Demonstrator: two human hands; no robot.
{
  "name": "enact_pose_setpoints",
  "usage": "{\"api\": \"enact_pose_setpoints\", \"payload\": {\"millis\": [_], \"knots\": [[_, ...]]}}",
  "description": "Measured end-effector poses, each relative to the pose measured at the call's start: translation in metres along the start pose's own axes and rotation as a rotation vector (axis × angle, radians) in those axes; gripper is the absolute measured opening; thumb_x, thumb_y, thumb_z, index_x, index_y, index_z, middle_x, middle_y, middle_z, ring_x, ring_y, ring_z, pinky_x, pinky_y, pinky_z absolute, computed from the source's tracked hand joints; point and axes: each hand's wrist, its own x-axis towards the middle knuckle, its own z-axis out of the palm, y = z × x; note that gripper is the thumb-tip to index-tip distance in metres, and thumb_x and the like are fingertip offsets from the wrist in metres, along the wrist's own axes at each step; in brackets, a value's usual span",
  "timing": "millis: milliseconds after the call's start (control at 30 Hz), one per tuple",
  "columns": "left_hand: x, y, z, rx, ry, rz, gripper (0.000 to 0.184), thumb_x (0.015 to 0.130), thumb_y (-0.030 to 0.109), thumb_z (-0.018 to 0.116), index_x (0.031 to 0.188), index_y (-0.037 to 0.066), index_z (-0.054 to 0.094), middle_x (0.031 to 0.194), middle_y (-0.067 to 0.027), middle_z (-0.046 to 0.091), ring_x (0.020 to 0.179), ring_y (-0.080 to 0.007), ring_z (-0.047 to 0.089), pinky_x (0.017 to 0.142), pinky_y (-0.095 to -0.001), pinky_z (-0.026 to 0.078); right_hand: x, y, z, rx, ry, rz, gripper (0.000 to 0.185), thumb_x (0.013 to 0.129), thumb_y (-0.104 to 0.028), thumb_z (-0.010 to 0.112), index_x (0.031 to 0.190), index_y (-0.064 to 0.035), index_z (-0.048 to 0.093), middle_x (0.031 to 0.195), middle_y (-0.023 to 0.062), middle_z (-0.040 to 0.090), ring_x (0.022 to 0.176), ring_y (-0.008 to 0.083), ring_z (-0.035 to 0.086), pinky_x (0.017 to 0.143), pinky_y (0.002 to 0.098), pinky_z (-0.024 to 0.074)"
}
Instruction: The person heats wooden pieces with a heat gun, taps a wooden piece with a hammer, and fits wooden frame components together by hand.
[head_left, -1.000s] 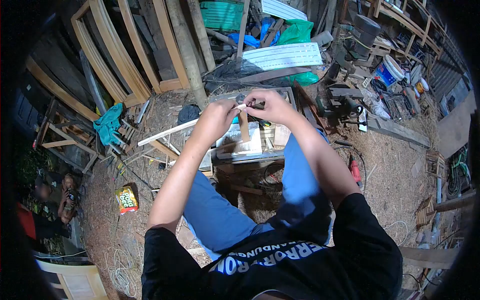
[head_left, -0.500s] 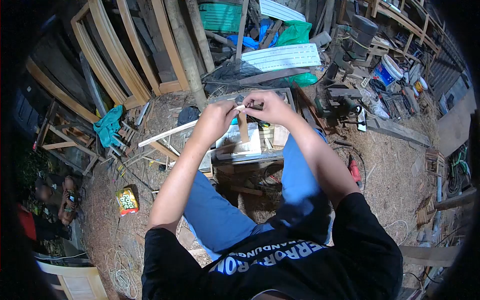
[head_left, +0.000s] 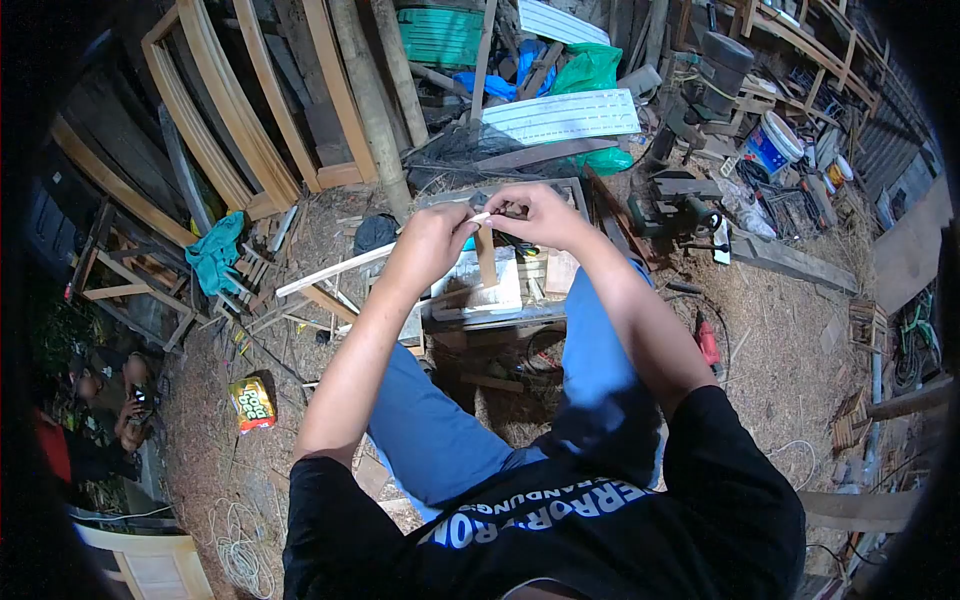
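Over a low workbench (head_left: 470,322), both my hands meet at the top end of a narrow wooden strip (head_left: 487,262). My left hand (head_left: 436,238) is closed, its thumb and fingertips pinching the pale end from the left. From the other side my right hand (head_left: 537,216) pinches the same end, fingers curled. The strip points down toward my body, above a white board (head_left: 507,292) on the bench. My fingers partly hide the gripped end. Behind them, a dark object on the bench is mostly covered by my hands.
A red power tool (head_left: 708,342) lies on the ground to the right, below a bench vise (head_left: 690,208). Wooden frames (head_left: 225,110) lean at the back left. A snack bag (head_left: 253,403) lies on the left ground. Another person (head_left: 110,410) sits at the far left.
My hands stay almost in place, pinching the strip's end with only slight finger movement. The view has shifted very slightly.
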Motion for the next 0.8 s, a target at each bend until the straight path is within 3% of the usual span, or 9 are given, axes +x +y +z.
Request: {"api": "enact_pose_setpoints", "payload": {"millis": [167, 567, 667, 800], "knots": [[0.000, 0.001, 0.000, 0.004, -0.008, -0.020, 0.018, 0.091, 0.014, 0.073, 0.094, -0.003, 0.069, 0.086, -0.0233, 0.068, 0.083, -0.0444, 0.067, 0.072, -0.0489, 0.052, -0.002, -0.006, 0.000, 0.021, -0.005, 0.049, 0.020, 0.092, -0.019, 0.077, 0.105, -0.0036, 0.075, 0.087, 0.0007, 0.071, 0.071, 0.0063, 0.051, 0.062, 0.0261, 0.0423], [0.000, 0.003, 0.000, -0.005, 0.025, -0.035, 0.018, 0.089, 0.014, 0.073, 0.091, -0.002, 0.069, 0.086, -0.0223, 0.069, 0.083, -0.0433, 0.068, 0.071, -0.0492, 0.052, -0.004, -0.006, 0.007, -0.043, 0.075, -0.080, 0.021, 0.093, -0.020, 0.078, 0.105, -0.0032, 0.074, 0.086, 0.0059, 0.070, 0.071, 0.0114, 0.056, 0.064, 0.0290, 0.0460], [-0.001, 0.003, -0.002, 0.017, 0.006, -0.060, 0.018, 0.090, 0.017, 0.073, 0.092, 0.000, 0.069, 0.086, -0.0207, 0.069, 0.083, -0.0422, 0.068, 0.071, -0.0489, 0.052, -0.004, -0.007, 0.007, -0.107, 0.052, -0.058, 0.020, 0.095, -0.016, 0.076, 0.106, 0.0005, 0.072, 0.090, 0.0064, 0.071, 0.081, 0.0097, 0.065, 0.071, 0.0303, 0.0533], [-0.002, 0.012, -0.009, 0.056, -0.011, -0.109, 0.019, 0.091, 0.021, 0.073, 0.095, 0.002, 0.070, 0.086, -0.0182, 0.070, 0.083, -0.0406, 0.069, 0.070, -0.0483, 0.052, -0.005, -0.007, 0.007, -0.159, 0.071, -0.043, 0.022, 0.094, -0.019, 0.076, 0.106, -0.0009, 0.072, 0.091, 0.0087, 0.071, 0.080, 0.0140, 0.066, 0.072, 0.0321, 0.0535]]}}
